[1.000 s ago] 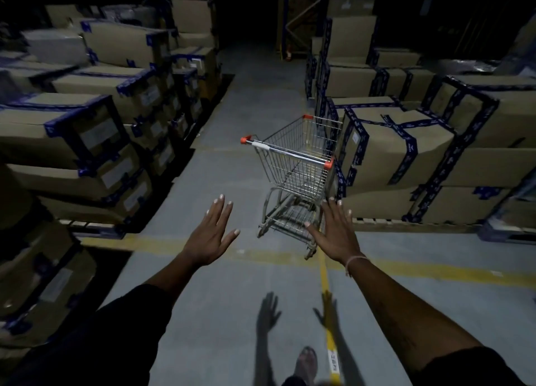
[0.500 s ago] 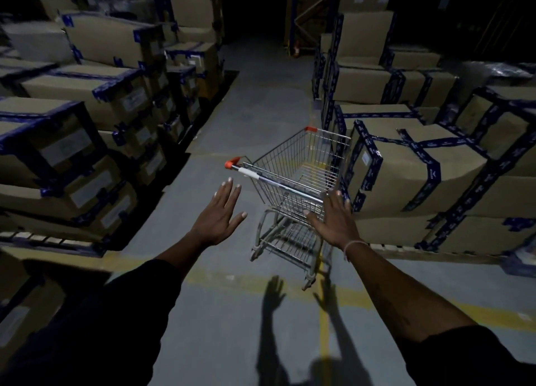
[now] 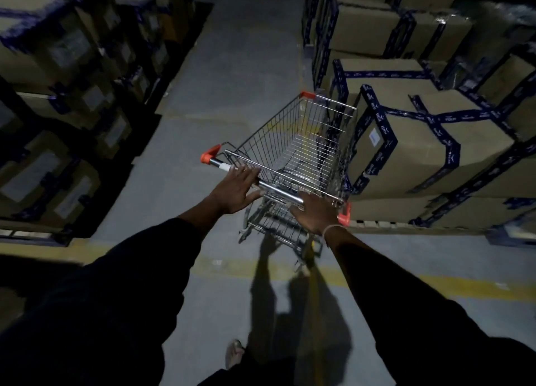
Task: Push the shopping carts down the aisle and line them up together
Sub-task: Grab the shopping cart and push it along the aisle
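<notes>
**Single cart reached at aisle mouth; push and line-up outstanding**

The aisle floor [image 3: 232,75] is running away from the camera between two banks of stacked cartons [image 3: 420,142], all taped in dark blue; the left bank is lying in heavy shadow. A yellow floor line [image 3: 435,285] is crossing beneath the person.

One shopping cart [image 3: 298,150] is standing at the near end of the aisle, on its right side, with its right flank just beside the cartons; whether wire is touching cardboard cannot be told. It is pointing diagonally up the aisle and its basket is showing empty. No other cart is appearing in view, so nothing is lined up yet. In my judgement the task is at an early stage: the cart is only being met at the handle, and the push down the aisle and the joining with other carts are both left.

Both arms are reaching forward and down, nearly straight, in dark sleeves. The left hand [image 3: 236,190] is lying on the handle bar [image 3: 278,192] near its left orange end cap, fingers [image 3: 249,172] extended and spread, draping over the bar rather than curling round it. The right hand [image 3: 317,211] is lying on the bar near the right end cap, palm down; its fingers are reaching past the bar and whether they are curling cannot be told.
</notes>
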Demonstrator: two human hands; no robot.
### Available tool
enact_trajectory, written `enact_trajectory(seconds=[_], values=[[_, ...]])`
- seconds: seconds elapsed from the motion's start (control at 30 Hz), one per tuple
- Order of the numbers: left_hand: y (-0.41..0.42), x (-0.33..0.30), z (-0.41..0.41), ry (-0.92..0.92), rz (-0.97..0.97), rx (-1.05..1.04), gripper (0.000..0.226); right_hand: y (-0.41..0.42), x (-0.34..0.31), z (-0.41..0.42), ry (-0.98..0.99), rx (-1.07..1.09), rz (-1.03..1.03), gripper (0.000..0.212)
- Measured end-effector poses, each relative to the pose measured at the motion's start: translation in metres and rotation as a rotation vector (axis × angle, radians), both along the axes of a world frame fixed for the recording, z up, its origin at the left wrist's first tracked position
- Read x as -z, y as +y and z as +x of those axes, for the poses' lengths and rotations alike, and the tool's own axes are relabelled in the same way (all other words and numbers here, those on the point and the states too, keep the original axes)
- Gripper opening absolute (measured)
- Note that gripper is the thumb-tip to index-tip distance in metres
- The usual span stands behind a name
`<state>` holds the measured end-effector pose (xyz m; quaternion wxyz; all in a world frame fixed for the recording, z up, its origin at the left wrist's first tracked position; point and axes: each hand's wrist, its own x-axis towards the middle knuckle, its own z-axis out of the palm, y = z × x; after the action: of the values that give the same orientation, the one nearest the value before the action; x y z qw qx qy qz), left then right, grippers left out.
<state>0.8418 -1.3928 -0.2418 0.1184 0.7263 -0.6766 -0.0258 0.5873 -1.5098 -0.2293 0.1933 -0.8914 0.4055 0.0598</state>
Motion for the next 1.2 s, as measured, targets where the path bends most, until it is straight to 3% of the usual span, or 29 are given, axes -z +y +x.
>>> enact_trajectory(seconds=[0.17,0.57,0.7,0.83,1.0,1.2], values=[[-0.043,0.024,0.033,-0.228,-0.131,0.12,0.066,-0.005,0.011,0.018,0.06,0.057,-0.187,0.08],[-0.076,-0.001,0.028,-0.16,0.183,0.048,0.107,-0.041,0.005,0.03,0.23,0.076,-0.143,0.099],[-0.066,-0.004,0.011,-0.174,0.192,-0.007,0.117,-0.049,0.005,0.023,0.271,-0.024,-0.168,0.099],[-0.046,-0.01,-0.016,-0.203,0.219,-0.105,0.087,-0.05,0.0,0.007,0.233,-0.133,-0.165,0.094],[-0.017,-0.009,-0.055,-0.177,0.205,-0.214,0.107,-0.046,-0.008,-0.016,0.196,-0.255,-0.206,0.1],[0.016,-0.01,-0.116,-0.154,0.19,-0.396,0.105,-0.055,-0.003,-0.048,0.181,-0.414,-0.251,0.104]])
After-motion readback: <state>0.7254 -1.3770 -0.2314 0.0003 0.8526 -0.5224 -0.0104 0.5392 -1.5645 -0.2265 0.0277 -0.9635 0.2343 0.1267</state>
